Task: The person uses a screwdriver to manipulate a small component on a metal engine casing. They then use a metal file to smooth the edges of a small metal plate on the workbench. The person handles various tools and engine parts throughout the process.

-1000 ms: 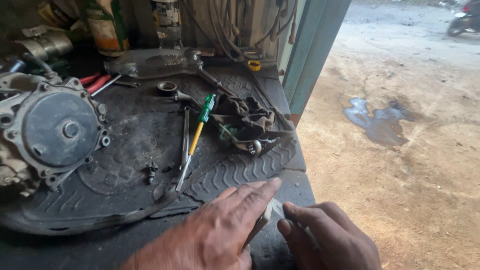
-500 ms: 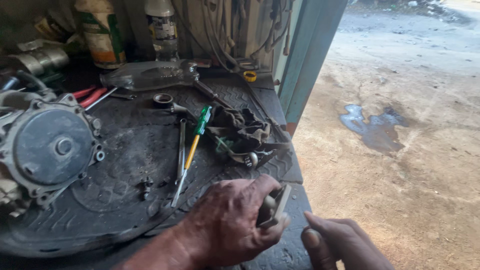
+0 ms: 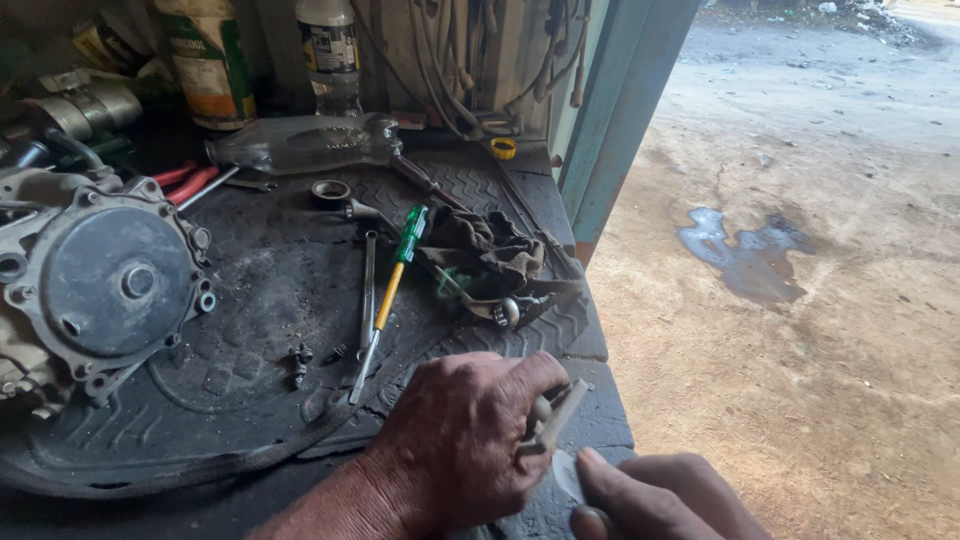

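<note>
Left hand [image 3: 455, 440] fingers closed around small flat metal piece [image 3: 553, 418]; right hand [image 3: 665, 495] fingers just beside it, grip unclear. Screwdriver [image 3: 392, 285] lay untouched beyond fingers on surface [image 3: 250, 290]. Work looked midway.

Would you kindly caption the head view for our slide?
Left hand grips a small grey part beside the right hand at a cluttered workbench.

1. A cylindrical can [image 3: 207, 62] at eleven o'clock carries a cream label with a green band.
2. A clear plastic bottle [image 3: 328, 50] at twelve o'clock, just right of it, wears a dark label.
</note>
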